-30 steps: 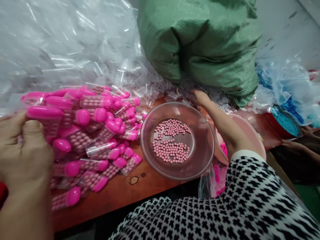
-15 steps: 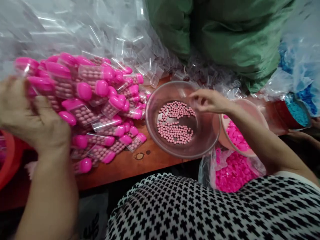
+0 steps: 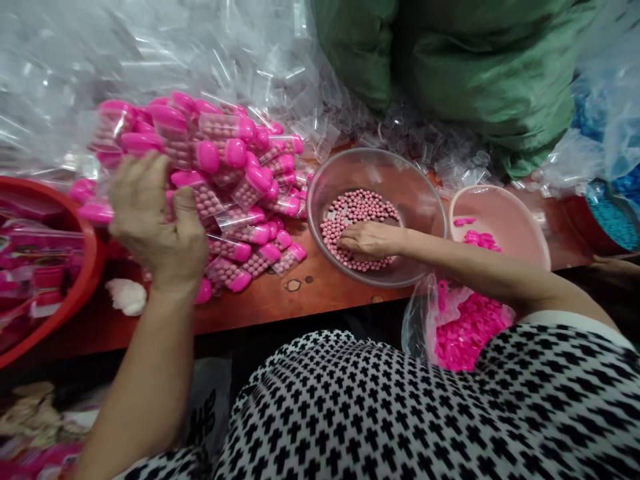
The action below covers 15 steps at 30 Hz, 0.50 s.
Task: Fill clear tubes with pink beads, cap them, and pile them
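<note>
My left hand (image 3: pixel 156 220) is raised at the near left side of a pile of clear plastic containers (image 3: pixel 247 190) with pink caps, filled with pink beads. Its fingers curl away from me, so whatever is inside them is hidden. My right hand (image 3: pixel 371 240) reaches down into a translucent bowl (image 3: pixel 425 207). Bunched fingers dig into the loose pink beads (image 3: pixel 365 202) on the bowl's bottom, with the fingertips out of sight among them.
A red basin (image 3: pixel 90 267) of pink packaged items stands at left, beside a crumpled white wad (image 3: pixel 127 297). A pink bowl (image 3: pixel 520 227) and a bag of pink pieces (image 3: pixel 467 333) are at right. Clear empty containers (image 3: pixel 270 73) and a green sack (image 3: pixel 480 73) lie behind the wooden table (image 3: pixel 310 293).
My right hand has moved from above the bowl's right rim down into the beads. My left hand remains by the pile. The view has shifted left, showing more of the red basin.
</note>
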### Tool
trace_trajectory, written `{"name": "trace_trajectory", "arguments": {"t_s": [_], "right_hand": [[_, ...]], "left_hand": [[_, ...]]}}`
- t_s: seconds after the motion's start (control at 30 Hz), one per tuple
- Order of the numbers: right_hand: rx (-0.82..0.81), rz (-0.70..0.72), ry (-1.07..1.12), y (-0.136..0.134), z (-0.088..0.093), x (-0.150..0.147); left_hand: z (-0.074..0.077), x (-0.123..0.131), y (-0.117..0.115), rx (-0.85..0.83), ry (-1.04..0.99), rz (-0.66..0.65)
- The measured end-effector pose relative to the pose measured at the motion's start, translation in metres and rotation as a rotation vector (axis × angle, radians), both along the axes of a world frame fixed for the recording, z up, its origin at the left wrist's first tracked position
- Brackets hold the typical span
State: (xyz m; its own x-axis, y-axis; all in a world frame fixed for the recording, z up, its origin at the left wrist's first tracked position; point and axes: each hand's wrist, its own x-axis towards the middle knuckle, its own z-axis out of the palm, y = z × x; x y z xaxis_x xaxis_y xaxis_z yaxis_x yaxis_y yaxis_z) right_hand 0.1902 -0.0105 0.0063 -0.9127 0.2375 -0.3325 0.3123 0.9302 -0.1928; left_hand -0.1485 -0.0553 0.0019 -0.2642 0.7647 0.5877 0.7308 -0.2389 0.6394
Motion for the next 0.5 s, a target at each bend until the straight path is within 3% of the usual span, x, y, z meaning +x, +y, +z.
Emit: {"name": "trace_trajectory", "arguments": {"t_s": [0.13,0.27,0.4,0.5], "right_hand": [[-0.427,-0.362,0.378,-0.005,0.005,-0.003],[-0.793,-0.679,0.8,-0.014,0.026,0.008],[-0.878,-0.794,0.987,-0.022,0.041,0.016],[-0.876,-0.831,1.051,-0.024,0.045,0.022]], "left_hand": [[0.019,0.043,-0.012,0.171,0.051,-0.11],[0.033,0.092,-0.013,-0.001,-0.127,-0.44],[0.031,0.135,-0.001,-0.35,-0.301,-0.732],[0.026,0.155,0.01,-0.447,-0.449,-0.871]]}}
